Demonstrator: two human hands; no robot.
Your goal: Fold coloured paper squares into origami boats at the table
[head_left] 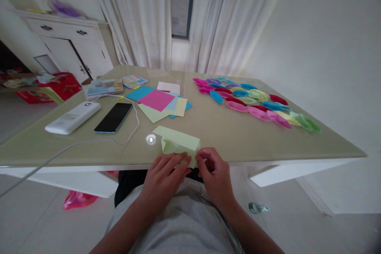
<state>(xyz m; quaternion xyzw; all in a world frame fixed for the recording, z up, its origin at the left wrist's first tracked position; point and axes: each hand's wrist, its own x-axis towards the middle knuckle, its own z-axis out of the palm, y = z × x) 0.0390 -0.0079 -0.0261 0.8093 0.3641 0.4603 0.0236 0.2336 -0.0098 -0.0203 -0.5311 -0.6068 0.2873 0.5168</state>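
Pinching the right end of the green paper (pixel 182 136), low in the frame's centre, the right hand (pixel 216 170) had narrowed fingertips; whether the left hand (pixel 165 174), over the near edge, gripped was unclear. It seemed light, easily creased, best held by edges.

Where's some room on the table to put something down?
The beige tabletop is bare between the right hand and the colourful folded-paper rows, and between those rows and the flat coloured paper squares. Its left side is crowded: white oblong device, black-screened phone.
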